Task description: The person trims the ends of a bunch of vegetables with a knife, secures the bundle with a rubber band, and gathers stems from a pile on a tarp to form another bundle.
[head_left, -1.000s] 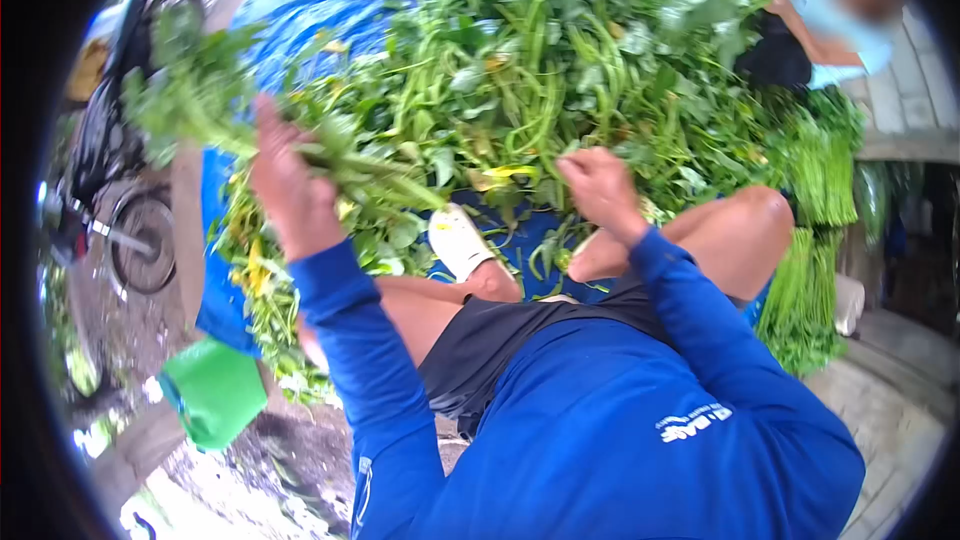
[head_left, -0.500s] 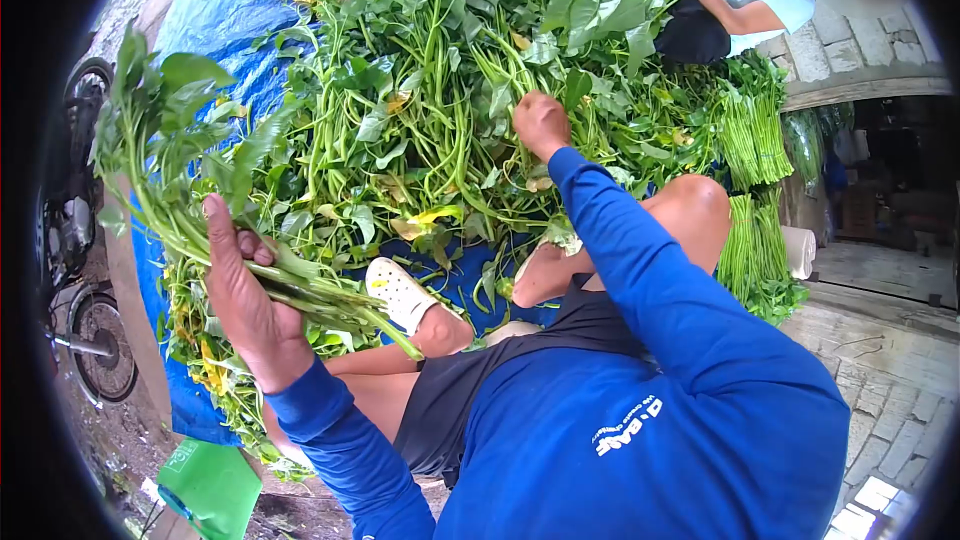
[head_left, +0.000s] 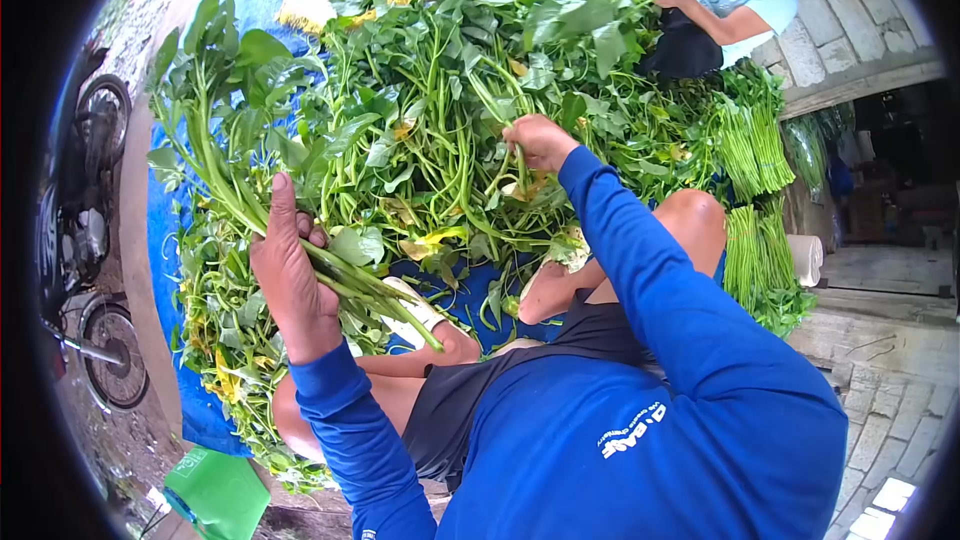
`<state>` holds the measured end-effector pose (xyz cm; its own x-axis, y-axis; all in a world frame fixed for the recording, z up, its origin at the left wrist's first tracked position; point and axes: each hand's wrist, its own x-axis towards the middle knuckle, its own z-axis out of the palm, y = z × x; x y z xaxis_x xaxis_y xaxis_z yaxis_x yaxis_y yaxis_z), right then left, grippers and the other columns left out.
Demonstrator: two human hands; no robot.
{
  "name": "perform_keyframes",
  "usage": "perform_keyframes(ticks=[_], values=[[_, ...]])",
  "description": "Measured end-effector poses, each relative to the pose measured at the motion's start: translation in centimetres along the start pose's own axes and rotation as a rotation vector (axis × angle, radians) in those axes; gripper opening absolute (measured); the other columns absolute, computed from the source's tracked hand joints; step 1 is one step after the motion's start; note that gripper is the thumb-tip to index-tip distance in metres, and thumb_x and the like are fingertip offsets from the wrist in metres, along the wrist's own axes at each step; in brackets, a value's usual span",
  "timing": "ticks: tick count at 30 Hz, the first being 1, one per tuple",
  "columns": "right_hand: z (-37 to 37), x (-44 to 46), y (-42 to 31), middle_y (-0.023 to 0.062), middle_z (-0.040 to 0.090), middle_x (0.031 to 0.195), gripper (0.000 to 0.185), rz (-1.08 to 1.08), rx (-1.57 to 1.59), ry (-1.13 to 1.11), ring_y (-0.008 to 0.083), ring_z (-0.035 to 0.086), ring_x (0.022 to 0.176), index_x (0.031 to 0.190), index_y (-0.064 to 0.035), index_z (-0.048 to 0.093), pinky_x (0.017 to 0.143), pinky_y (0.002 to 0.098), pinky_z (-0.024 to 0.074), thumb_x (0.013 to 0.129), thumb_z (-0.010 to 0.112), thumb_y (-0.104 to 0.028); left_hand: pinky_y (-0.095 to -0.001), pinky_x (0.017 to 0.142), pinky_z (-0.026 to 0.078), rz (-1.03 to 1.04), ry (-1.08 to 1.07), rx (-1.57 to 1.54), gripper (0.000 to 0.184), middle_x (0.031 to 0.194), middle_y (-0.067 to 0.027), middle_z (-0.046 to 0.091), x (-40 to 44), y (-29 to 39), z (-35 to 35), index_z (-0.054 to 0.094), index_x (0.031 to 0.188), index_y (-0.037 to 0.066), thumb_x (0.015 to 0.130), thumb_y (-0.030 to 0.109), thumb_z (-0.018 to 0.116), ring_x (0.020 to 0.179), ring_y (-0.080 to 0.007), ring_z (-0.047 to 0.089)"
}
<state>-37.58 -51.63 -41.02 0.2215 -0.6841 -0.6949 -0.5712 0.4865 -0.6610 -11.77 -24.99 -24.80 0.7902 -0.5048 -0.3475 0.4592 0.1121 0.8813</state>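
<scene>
My left hand [head_left: 295, 280] is closed around a bunch of water spinach [head_left: 215, 165], its thumb pointing up along the stems. The leaves of this bunch fan out to the upper left, and the stem ends stick out toward my lap. Over the middle of a large heap of loose water spinach [head_left: 430, 130], my right hand [head_left: 543, 143] pinches a few stems [head_left: 492, 90] whose leafy ends lie among the others. Its fingertips are partly hidden.
A co-worker [head_left: 735, 15] at the upper right holds more stems. Neat bundles [head_left: 750, 150] are stacked at the right. Blue tarp [head_left: 215, 420] lies under the heap. A green container [head_left: 215, 495] stands at lower left, near a motorcycle [head_left: 95, 230].
My right hand has drawn back a little toward me, with stems in its fingers. The left hand and its bunch have shifted right, partly because the view moved.
</scene>
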Motion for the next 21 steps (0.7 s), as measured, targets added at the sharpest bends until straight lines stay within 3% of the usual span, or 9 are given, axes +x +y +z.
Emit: perform_keyframes(ticks=[1,4,5,8,12,15,17,19,21], values=[[-0.1,-0.3,0.0,0.0034,0.061,0.074,0.016,0.066,0.402,-0.042,0.0179,0.061,0.065,0.086,-0.0059,0.069,0.058,0.0372,0.0546,0.098,0.066,-0.016,-0.0215,0.047,0.038,-0.003,0.000,0.022,0.030,0.067,0.0041,0.052,-0.2,0.0,0.3,0.062,0.088,0.013,0.096,0.031,0.084,0.053,-0.0055,0.046],[-1.4,-1.8,-1.1,0.0007,0.060,0.073,0.014,-0.014,0.441,-0.046,0.0150,0.055,0.061,0.085,-0.0078,0.063,0.053,0.0334,0.0518,0.097,0.066,-0.014,-0.0224,0.048,0.039,0.006,0.002,0.089,0.037,0.067,0.0023,0.053,-0.1,-0.6,0.0,0.062,0.085,0.011,0.091,0.037,0.088,0.052,-0.0074,0.048],[-2.2,-3.3,-1.3,0.0022,0.063,0.075,0.008,-0.173,0.413,-0.047,0.0145,0.056,0.059,0.094,-0.0042,0.064,0.052,0.0294,0.0508,0.094,0.068,-0.010,-0.0231,0.048,0.040,0.005,-0.002,0.091,0.038,0.066,0.0021,0.053,0.0,-0.9,-0.2,0.063,0.085,0.011,0.091,0.037,0.089,0.052,-0.0079,0.048],[-3.3,-11.4,-3.2,0.0067,0.068,0.079,0.020,-0.439,0.325,0.104,0.0149,0.065,0.062,0.105,-0.0006,0.065,0.054,0.0300,0.0559,0.086,0.073,-0.003,-0.0259,0.048,0.041,0.023,-0.024,0.099,0.040,0.065,0.0008,0.054,-0.3,-1.6,-0.2,0.064,0.082,0.010,0.090,0.040,0.089,0.052,-0.0107,0.051],[-3.6,-16.8,-0.9,0.0108,0.071,0.097,0.035,-0.455,0.024,0.004,0.0158,0.070,0.071,0.125,0.0020,0.060,0.064,0.0322,0.0589,0.097,0.072,-0.016,-0.0275,0.049,0.043,0.037,-0.048,0.193,0.038,0.066,-0.0009,0.058,0.6,-4.2,0.0,0.064,0.079,0.008,0.090,0.034,0.090,0.052,-0.0117,0.052],[-3.6,-19.1,0.1,0.0105,0.072,0.096,0.037,-0.706,0.013,0.298,0.0156,0.069,0.074,0.128,0.0042,0.060,0.069,0.0325,0.0572,0.102,0.065,-0.021,-0.0283,0.050,0.044,0.032,-0.094,0.167,0.036,0.065,-0.0008,0.058,0.1,-6.1,0.5,0.065,0.078,0.008,0.090,0.032,0.089,0.050,-0.0118,0.052],[-4.0,-19.1,1.4,0.0066,0.073,0.093,0.043,-0.733,0.154,0.215,0.0137,0.067,0.078,0.141,0.0052,0.058,0.070,0.0314,0.0549,0.106,0.058,-0.020,-0.0282,0.051,0.044,0.033,-0.158,0.188,0.034,0.063,-0.0009,0.058,-0.1,-7.3,0.2,0.067,0.079,0.007,0.091,0.031,0.089,0.051,-0.0116,0.053],[-4.9,-20.1,2.2,0.0067,0.073,0.097,0.045,-0.614,0.324,-0.064,0.0102,0.065,0.080,0.145,0.0044,0.055,0.067,0.0267,0.0539,0.105,0.062,-0.016,-0.0283,0.050,0.043,0.062,-0.198,0.220,0.033,0.064,-0.0008,0.059,-0.2,-7.9,0.5,0.068,0.080,0.007,0.091,0.031,0.089,0.052,-0.0115,0.053],[-4.7,-22.6,2.2,0.0080,0.074,0.103,0.048,-0.612,0.369,-0.068,0.0108,0.065,0.083,0.147,0.0032,0.055,0.066,0.0271,0.0553,0.102,0.065,-0.011,-0.0294,0.050,0.043,0.105,-0.156,0.200,0.034,0.067,-0.0016,0.063,-0.2,-9.7,1.2,0.068,0.078,0.006,0.090,0.030,0.089,0.052,-0.0129,0.054]])
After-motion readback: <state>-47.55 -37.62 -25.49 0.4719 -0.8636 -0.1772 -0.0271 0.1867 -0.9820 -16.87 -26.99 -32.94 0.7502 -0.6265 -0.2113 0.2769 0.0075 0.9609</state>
